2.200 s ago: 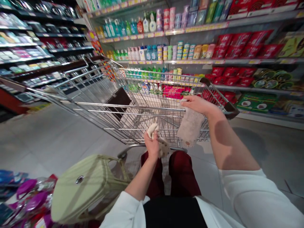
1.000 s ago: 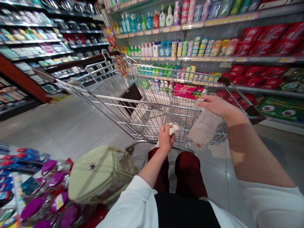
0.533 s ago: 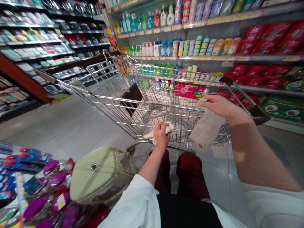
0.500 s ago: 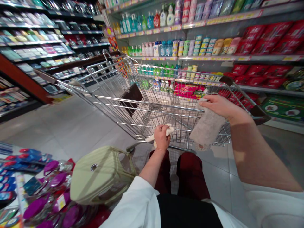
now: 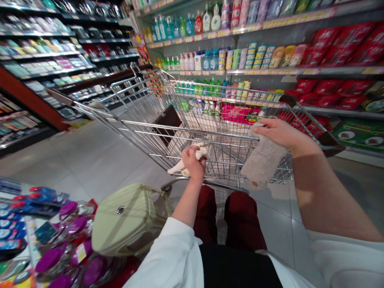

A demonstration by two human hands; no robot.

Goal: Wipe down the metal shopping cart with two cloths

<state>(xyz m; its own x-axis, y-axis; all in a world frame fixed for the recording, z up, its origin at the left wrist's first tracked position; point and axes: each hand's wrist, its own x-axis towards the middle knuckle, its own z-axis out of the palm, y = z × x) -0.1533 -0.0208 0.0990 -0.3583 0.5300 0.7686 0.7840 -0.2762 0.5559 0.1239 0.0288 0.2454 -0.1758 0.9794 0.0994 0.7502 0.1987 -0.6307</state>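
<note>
A metal shopping cart (image 5: 144, 127) stands in front of me in a shop aisle. My left hand (image 5: 192, 162) is closed around a crumpled cream cloth (image 5: 200, 153), pressed against the wire back of the cart. My right hand (image 5: 277, 132) rests on the cart's handle bar and pins a flat beige cloth (image 5: 262, 162) that hangs down from it. A dark flap (image 5: 168, 122) sits inside the basket.
A pale green bag (image 5: 129, 220) hangs at my left hip. Purple and blue packaged goods (image 5: 57, 236) fill a display at lower left. Shelves of bottles (image 5: 192, 26) and red packs (image 5: 336, 50) line the far side; grey tiled floor (image 5: 75, 160) lies to the left.
My left hand has moved up and left along the cart's wire back with the cream cloth. My right hand stays on the handle bar with the beige cloth.
</note>
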